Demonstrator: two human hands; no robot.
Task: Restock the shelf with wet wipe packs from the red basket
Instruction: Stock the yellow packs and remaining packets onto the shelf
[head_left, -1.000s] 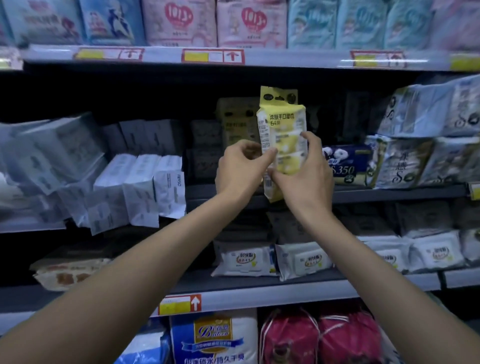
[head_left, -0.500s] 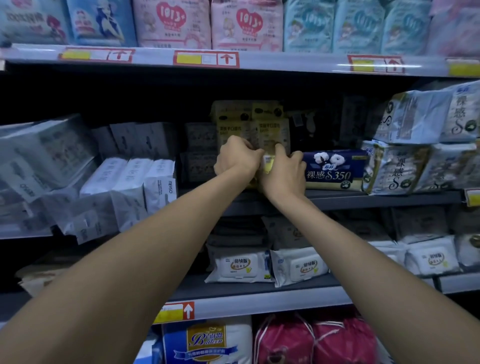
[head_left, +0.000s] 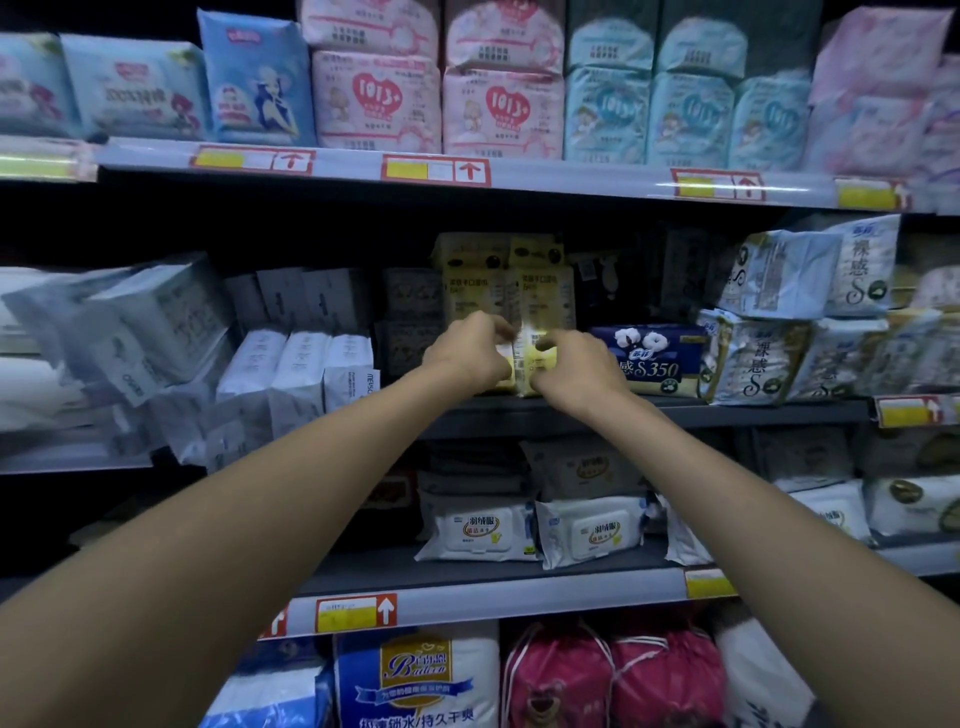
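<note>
**Head view.** A person's two bare forearms reach up to the middle shelf (head_left: 675, 413), a grey metal board with a price-label strip along its front edge. The left hand (head_left: 470, 353) and the right hand (head_left: 579, 366) meet on one wet wipe pack (head_left: 534, 358). The pack stands upright at the front edge of the shelf, near its middle. Both hands have their fingers curled onto the pack, the left at its left side and the right across its lower front. Each appears to pinch the wrapper.

The pack is a soft, pale yellow film pouch, tall and narrow, glossy where light strikes it. Directly behind it stand two matching yellow packs (head_left: 470, 283), touching one another, with darker packs beside them. Just beside the held pack on the right lies a dark blue packet (head_left: 657, 356) printed with cotton bolls. To the left stand white packets (head_left: 301, 364) in crinkled film, leaning.

**Progress, as a judgement.** This pack is at its place and needs only releasing or a last straightening. The red basket is out of view, so how many packs remain cannot be told.
</note>
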